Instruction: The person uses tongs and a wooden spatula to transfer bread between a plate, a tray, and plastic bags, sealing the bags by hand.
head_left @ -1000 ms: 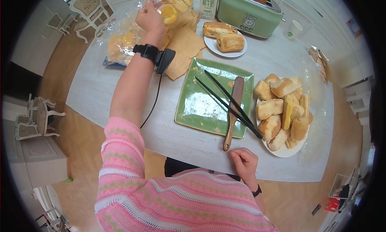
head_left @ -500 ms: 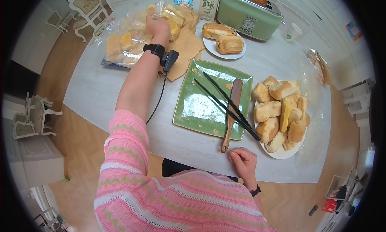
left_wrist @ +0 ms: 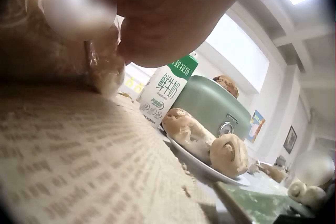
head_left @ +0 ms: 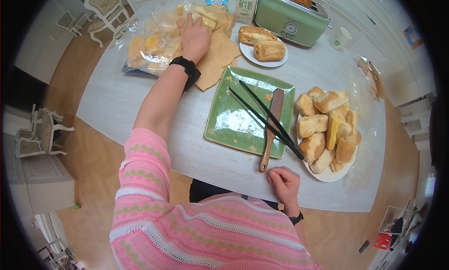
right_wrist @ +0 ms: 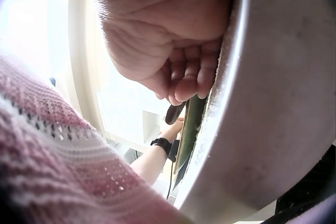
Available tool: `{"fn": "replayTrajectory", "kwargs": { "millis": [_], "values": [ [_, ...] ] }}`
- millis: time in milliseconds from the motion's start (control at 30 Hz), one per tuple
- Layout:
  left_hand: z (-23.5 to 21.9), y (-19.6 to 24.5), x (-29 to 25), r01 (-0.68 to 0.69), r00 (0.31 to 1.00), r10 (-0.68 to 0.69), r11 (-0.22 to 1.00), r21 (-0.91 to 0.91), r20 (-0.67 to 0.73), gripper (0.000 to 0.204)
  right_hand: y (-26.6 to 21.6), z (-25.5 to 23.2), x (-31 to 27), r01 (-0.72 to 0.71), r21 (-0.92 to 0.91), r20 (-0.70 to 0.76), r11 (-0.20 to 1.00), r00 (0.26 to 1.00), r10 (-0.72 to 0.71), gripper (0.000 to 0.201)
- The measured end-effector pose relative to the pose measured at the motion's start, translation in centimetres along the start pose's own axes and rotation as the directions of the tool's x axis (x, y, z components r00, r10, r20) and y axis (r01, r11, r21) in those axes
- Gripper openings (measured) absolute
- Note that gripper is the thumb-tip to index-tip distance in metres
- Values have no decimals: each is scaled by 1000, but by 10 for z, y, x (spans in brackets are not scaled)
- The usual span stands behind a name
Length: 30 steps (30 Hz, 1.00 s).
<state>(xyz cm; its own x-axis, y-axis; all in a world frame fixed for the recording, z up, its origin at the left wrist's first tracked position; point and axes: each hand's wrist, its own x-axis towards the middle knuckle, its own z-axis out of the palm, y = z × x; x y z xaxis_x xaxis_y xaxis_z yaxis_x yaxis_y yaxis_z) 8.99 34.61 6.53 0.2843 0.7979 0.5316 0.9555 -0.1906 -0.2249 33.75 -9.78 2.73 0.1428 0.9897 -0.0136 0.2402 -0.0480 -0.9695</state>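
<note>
My left hand (head_left: 195,38) lies with its fingers spread over the clear plastic bag (head_left: 161,27) of bread at the back left, palm down. Pale and yellow bread pieces (head_left: 136,49) show through the film. Under the wrist is brown printed paper (head_left: 216,59), which fills the lower part of the left wrist view. At the table's front edge my right hand (head_left: 285,182) rests with loosely curled fingers, holding nothing. Just beyond it is the handle of a wooden spatula (head_left: 264,160), lying with black tongs (head_left: 269,122) across a square green plate (head_left: 224,129).
An oval white plate (head_left: 329,177) piled with bread rolls stands at the right. Behind the green plate, a round plate (head_left: 262,62) holds two rolls. A green toaster (head_left: 290,24) with bread in it, a milk carton (head_left: 245,7) and a paper cup (head_left: 342,37) stand at the back.
My left hand has gone from gripping the bag to lying with spread fingers on it, shifting slightly right and nearer. The right hand stays at the table edge.
</note>
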Motion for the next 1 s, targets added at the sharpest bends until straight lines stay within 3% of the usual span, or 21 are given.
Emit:
{"fn": "replayTrajectory", "kwargs": {
  "millis": [67, 167, 233, 333, 467, 600, 667, 800, 833, 867, 900, 933, 967, 1000],
  "values": [
    [-1, 4, -2, 19, 1000, -18, 1000, 5, -9, 27, 2, 0, -1, 12, 2, -12, 1000, 1000, -12, 10],
    [-25, 14, -15, -38, 994, 24, 991, -131, -107, 27, 3, 1, -2, 16, 4, -51, 1000, 999, -15, 8],
    [-45, 21, -25, -197, 952, 110, 935, -295, -287, 27, -1, -1, 0, 43, -63, -17, 997, 999, -44, 7],
    [-85, 34, -49, -342, 903, 186, 857, -386, -388, 28, -2, -2, 0, 32, -72, -19, 997, 999, -34, 8],
    [-130, 46, -90, -470, 867, 270, 723, -506, -420, 28, 5, -1, -4, 18, -7, -65, 1000, 998, -18, 10],
    [-164, 52, -132, -491, 871, 326, 581, -649, -367, 27, 7, -5, -8, 35, 52, -51, 998, 998, -32, 16],
    [-177, 53, -151, -435, 898, 313, 512, -740, -311, 28, 11, -8, -13, 97, 150, -57, 984, 994, -89, 21],
    [-196, 50, -190, -389, 908, 335, 446, -806, -253, 29, 8, -26, -35, 138, 164, -119, 977, 986, -119, 29],
    [-199, 50, -199, -352, 922, 312, 433, -830, -229, 29, 9, -36, -39, 238, 183, -204, 954, 958, -200, 29],
    [-201, 51, -210, -313, 936, 288, 421, -851, -202, 30, 11, -47, -44, 233, 180, -222, 956, 956, -192, 29],
    [-204, 53, -221, -321, 931, 303, 407, -855, -206, 30, 14, -58, -51, 281, 140, -337, 950, 915, -221, 28],
    [-206, 55, -233, -245, 956, 252, 390, -888, -153, 29, 17, -70, -58, 323, 93, -444, 942, 860, -251, 27],
    [-208, 57, -244, -166, 975, 203, 371, -914, -95, 28, 18, -83, -64, 272, 61, -558, 960, 807, -193, 24],
    [-208, 59, -254, -174, 971, 217, 361, -916, -99, 28, 18, -97, -69, 219, 37, -663, 975, 735, -140, 22]
  ]
}}
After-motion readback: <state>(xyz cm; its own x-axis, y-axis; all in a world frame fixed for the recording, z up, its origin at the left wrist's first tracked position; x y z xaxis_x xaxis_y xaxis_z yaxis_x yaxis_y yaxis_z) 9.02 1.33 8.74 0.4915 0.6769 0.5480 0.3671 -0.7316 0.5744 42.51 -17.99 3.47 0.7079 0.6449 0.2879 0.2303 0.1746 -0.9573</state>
